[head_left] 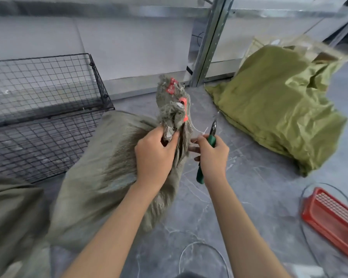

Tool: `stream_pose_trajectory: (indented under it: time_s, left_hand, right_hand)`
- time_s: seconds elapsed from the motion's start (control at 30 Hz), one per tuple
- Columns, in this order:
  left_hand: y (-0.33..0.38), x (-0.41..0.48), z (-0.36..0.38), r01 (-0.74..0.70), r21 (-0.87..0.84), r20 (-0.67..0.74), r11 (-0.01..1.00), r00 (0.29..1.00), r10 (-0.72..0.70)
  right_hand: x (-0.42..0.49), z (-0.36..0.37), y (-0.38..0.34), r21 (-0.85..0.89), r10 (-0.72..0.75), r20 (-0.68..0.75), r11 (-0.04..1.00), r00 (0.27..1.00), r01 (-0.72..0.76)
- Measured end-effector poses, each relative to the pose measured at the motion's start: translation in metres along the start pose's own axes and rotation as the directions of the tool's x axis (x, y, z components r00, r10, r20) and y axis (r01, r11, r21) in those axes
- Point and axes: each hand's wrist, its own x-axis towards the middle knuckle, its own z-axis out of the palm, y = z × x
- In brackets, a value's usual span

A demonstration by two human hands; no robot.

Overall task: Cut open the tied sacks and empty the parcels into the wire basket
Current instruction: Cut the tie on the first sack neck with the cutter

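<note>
Frame centre: left hand point(155, 151) grips the bunched neck of a grey woven sack point(100, 167); right hand point(213, 155), just beside, grips green-handled cutters point(211, 139). Wire basket point(38, 93) at left.

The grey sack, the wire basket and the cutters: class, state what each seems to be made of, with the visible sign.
Grey sack: probably woven plastic or coarse cloth, matt; its neck frays into fibres. Wire basket: dark metal mesh, perhaps coated; thin rods in an open grid. Cutters: green handles, likely plastic or rubber sleeves; the tip looks like bare metal.
</note>
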Motion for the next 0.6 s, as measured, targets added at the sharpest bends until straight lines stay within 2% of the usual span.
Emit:
stream_pose_trajectory:
  time_s: [0.17, 0.3, 0.47, 0.6]
  left_hand:
    - [-0.004, 0.005, 0.032, -0.19, 0.159, 0.06, 0.969, 0.981, 0.182]
    - [-0.006, 0.007, 0.05, -0.349, 0.209, 0.163, 0.914, 0.934, 0.319]
    - [-0.006, 0.01, 0.061, -0.396, 0.217, 0.209, 0.892, 0.912, 0.354]
    - [-0.006, 0.014, 0.063, -0.413, 0.213, 0.197, 0.886, 0.906, 0.375]
  right_hand:
    - [0.031, -0.04, 0.048, -0.02, 0.139, -0.171, 0.989, 0.975, -0.144]
    - [0.05, -0.055, 0.099, -0.081, 0.265, -0.206, 0.955, 0.942, -0.286]
    - [0.064, -0.064, 0.153, -0.166, 0.404, -0.203, 0.883, 0.892, -0.438]
    - [0.071, -0.071, 0.174, -0.175, 0.455, -0.221, 0.852, 0.863, -0.494]
